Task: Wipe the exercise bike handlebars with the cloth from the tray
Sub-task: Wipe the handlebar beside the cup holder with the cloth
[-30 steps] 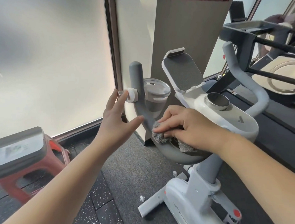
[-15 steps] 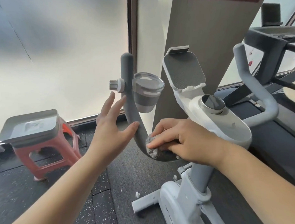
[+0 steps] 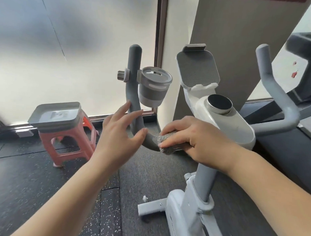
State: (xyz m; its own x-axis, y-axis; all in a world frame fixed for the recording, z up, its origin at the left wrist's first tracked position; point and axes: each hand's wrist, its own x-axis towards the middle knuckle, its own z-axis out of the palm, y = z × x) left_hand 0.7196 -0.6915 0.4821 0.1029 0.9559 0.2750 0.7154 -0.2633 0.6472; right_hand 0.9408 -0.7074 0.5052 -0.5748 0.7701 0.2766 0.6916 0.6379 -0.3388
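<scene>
The white exercise bike has a grey U-shaped handlebar, with its left arm rising at centre and its right arm at the right. My right hand grips a fuzzy grey cloth wrapped over the low bend of the left arm. My left hand is open with spread fingers beside that bend; its thumb and fingertips touch the bar. The grey tray sits on a red stool at the left.
A grey cup holder is clamped to the left handlebar arm. A tablet holder and a round knob top the white console. A pillar stands behind the bike, frosted glass at left, dark gym equipment at right.
The view has shifted, so the stool and tray now show fully at the left. My right hand keeps the cloth on the bar's bend, and my left hand stays open beside it.
</scene>
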